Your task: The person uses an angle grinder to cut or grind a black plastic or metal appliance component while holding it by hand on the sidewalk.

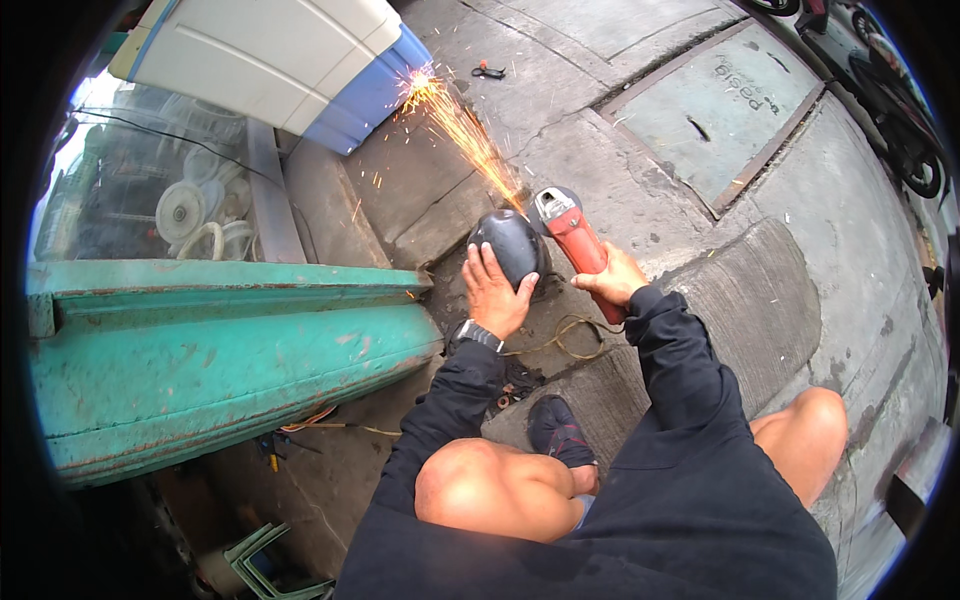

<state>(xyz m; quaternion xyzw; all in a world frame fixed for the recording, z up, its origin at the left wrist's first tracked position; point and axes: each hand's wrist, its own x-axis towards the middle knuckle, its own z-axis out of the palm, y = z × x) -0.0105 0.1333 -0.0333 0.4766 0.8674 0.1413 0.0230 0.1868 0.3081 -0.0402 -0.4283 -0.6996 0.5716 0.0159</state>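
My left hand [493, 290] holds the near left side of a black dome-shaped casing [512, 243], fingers spread and thumb along its near edge. A grey watch [481, 335] is on that wrist. My right hand [615, 281] is wrapped round the body of a red angle grinder [578, 243]. Its disc [551, 206] meets the right side of the casing, though the exact contact is hidden by the tool's head. From there a stream of orange sparks [462, 137] flies up and left. The casing's underside is out of sight.
A green metal beam [230, 345] lies left of my hands. Beyond it stands a white and blue box [300, 65], which the sparks reach. A yellowish cord [570, 340] loops below the grinder. One shoe [562, 430] is close by; a metal plate [720, 110] lies in the pavement.
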